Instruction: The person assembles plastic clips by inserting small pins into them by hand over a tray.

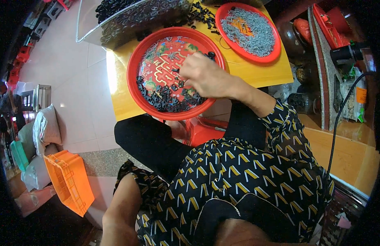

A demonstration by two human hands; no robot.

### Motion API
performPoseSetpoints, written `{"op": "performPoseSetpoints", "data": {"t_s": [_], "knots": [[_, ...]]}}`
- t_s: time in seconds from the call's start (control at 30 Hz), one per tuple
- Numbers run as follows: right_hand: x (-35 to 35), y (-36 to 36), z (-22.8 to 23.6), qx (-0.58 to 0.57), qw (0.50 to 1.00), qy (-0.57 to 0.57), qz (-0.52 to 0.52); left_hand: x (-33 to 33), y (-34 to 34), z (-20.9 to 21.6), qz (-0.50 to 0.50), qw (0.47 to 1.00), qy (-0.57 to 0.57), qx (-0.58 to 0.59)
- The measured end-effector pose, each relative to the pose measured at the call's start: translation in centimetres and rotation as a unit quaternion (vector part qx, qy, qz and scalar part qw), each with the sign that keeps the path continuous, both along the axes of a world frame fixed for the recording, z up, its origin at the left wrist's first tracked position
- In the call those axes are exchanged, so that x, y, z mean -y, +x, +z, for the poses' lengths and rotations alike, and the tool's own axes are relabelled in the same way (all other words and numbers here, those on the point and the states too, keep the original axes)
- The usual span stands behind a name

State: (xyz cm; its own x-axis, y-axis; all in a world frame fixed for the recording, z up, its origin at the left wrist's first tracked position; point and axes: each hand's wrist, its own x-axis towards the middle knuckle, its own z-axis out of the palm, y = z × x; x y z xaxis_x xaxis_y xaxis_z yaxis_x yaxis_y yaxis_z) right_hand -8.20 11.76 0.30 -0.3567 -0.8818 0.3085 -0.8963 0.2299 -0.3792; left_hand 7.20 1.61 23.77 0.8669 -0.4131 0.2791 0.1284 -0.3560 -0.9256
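My right hand (204, 74) is over the right side of a round red tray (133, 96) with a gold and green pattern on its bottom. Its fingers are curled into a pinch, and a small black part (176, 70) shows at the fingertips. Many black plastic pieces (165, 99) lie along the tray's near side, some beneath the hand. At the tray's far side are small silver screws (172, 55). Of my left arm only the bent forearm (121, 211) shows; its hand lies outside the picture.
A second red tray (273, 56) of silver screws stands at the far right on the yellow table (255, 74). Behind, a clear bin (89, 35) holds black parts, with loose black pieces (201, 15) beside it. An orange crate (71, 180) sits left; a black cable (341, 112) hangs right.
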Motion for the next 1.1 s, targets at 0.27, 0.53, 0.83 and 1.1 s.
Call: {"op": "performPoseSetpoints", "data": {"t_s": [0.27, 0.53, 0.83, 1.1], "knots": [[-5.8, -0.8, 2.9, 0.352, 0.917, -0.109, -0.155, 3.3, -5.5, -17.0, -0.469, -0.224, 0.123, -0.845], [-8.1, 1.0, 1.7, 0.434, 0.868, -0.174, -0.167, 1.5, -10.7, -23.8, -0.607, -0.182, 0.249, -0.732], [-8.0, 2.2, 1.9, 0.512, 0.816, -0.205, -0.175, 1.1, -12.1, -24.4, -0.670, -0.182, 0.278, -0.663], [-7.4, 2.6, 1.5, 0.484, 0.834, -0.224, -0.143, 1.1, -9.9, -24.6, -0.689, -0.167, 0.225, -0.669]]}}
